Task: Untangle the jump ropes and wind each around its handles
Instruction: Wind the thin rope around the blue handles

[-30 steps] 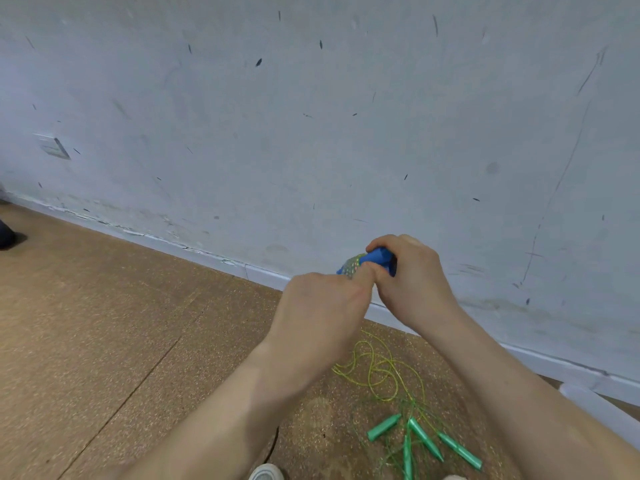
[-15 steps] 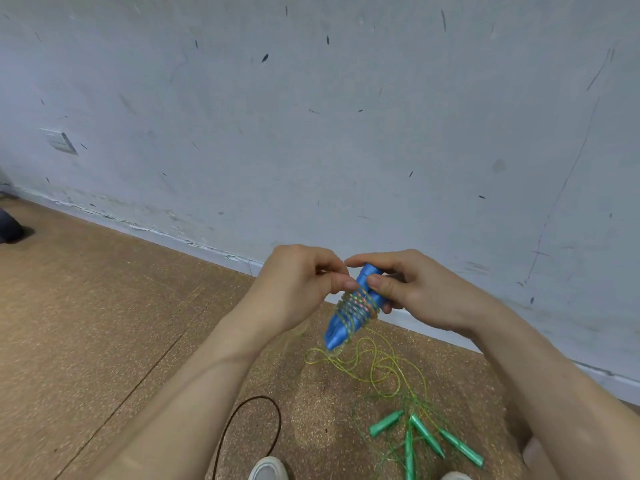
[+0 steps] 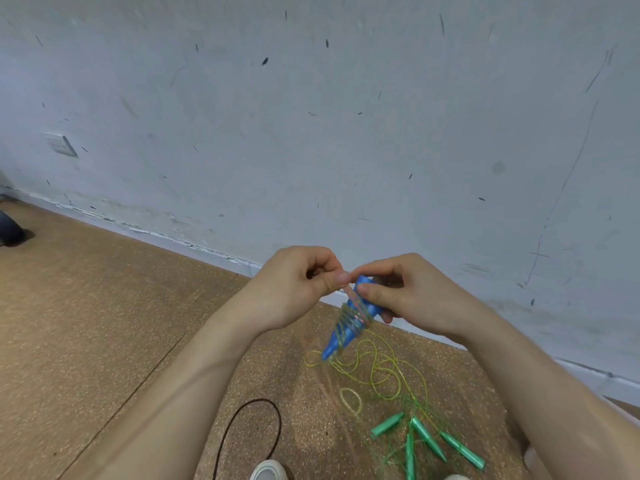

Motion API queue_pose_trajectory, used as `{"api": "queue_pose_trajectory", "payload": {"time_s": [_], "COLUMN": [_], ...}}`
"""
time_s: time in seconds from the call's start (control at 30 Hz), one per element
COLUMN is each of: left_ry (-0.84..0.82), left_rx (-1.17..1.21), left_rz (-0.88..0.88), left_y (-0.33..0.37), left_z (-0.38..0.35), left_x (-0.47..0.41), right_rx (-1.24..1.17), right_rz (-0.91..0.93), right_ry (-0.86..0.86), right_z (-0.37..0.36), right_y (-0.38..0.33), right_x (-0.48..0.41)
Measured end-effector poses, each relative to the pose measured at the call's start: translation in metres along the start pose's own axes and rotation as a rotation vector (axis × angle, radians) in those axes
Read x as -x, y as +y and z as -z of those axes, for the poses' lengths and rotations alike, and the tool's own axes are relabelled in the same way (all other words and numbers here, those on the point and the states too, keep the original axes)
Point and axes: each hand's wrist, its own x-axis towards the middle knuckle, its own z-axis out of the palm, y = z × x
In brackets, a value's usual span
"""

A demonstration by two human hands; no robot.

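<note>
Right hand (image 3: pixel 408 292) grips blue plastic handles (image 3: pixel 349 320); left hand (image 3: pixel 304 282) pinches thin cord end (image 3: pixel 347 292) beside. Winding seems nearly done; next probably tucking end. Green handles (image 3: pixel 426 441) wait below.

Scuffed pale-blue wall (image 3: pixel 311 133) w/ switch plate (image 3: pixel 60 144); chipped white baseboard (image 3: pixel 156 233); brown speckled floor (image 3: pixel 86 323).

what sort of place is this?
Probably a bare indoor room: scuffed white wall, brown speckled floor, and a switch or socket plate set low on that wall.
</note>
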Motion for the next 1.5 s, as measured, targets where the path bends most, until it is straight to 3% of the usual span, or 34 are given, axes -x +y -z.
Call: {"api": "queue_pose_trajectory", "payload": {"time_s": [0.17, 0.27, 0.33, 0.43, 0.57, 0.93, 1.0, 1.13, 1.2, 1.3, 1.37, 1.43, 1.5], "left_ry": [-0.107, -0.131, -0.064, 0.054, 0.058, 0.120, 0.158, 0.297, 0.243, 0.122, 0.137, 0.177, 0.257], "left_rx": [-0.188, -0.203, -0.158, -0.029, 0.145, 0.784, 0.814, 0.369, 0.078, -0.583, -0.946, -1.060, -0.975], "left_rz": [-0.121, -0.146, -0.124, -0.022, 0.057, 0.218, 0.258, 0.159, 0.012, -0.164, -0.281, -0.347, -0.430], "left_y": [0.018, 0.019, 0.012, -0.004, -0.014, -0.016, -0.015, -0.010, -0.003, 0.005, 0.011, 0.012, 0.006], "left_z": [-0.006, -0.009, -0.007, -0.002, -0.001, -0.020, -0.034, -0.055, -0.061, -0.070, -0.063, -0.048, -0.036], "left_x": [0.008, 0.008, 0.004, -0.003, -0.004, -0.004, -0.004, -0.001, 0.004, 0.010, 0.013, 0.012, 0.008], "right_rx": [0.192, 0.303, 0.289, 0.041, -0.291, -0.817, -0.902, -0.978, -0.892, -0.333, 0.082, 0.263, 0.282], "right_rz": [-0.092, -0.052, 0.022, 0.067, 0.024, 0.038, 0.046, 0.009, -0.009, -0.009, 0.057, 0.105, 0.096], "right_ry": [0.160, 0.130, 0.074, 0.029, 0.051, 0.074, 0.121, 0.293, 0.450, 0.650, 0.634, 0.557, 0.493], "right_z": [-0.007, -0.014, -0.016, -0.013, -0.009, -0.004, -0.003, -0.006, -0.005, -0.007, -0.014, -0.018, -0.015], "right_y": [0.007, 0.007, 0.006, 0.001, -0.001, -0.001, -0.001, 0.001, 0.003, 0.014, 0.018, 0.018, 0.016], "right_x": [-0.008, -0.007, -0.005, -0.003, 0.000, 0.002, 0.002, -0.003, -0.007, -0.013, -0.014, -0.012, -0.010]}}
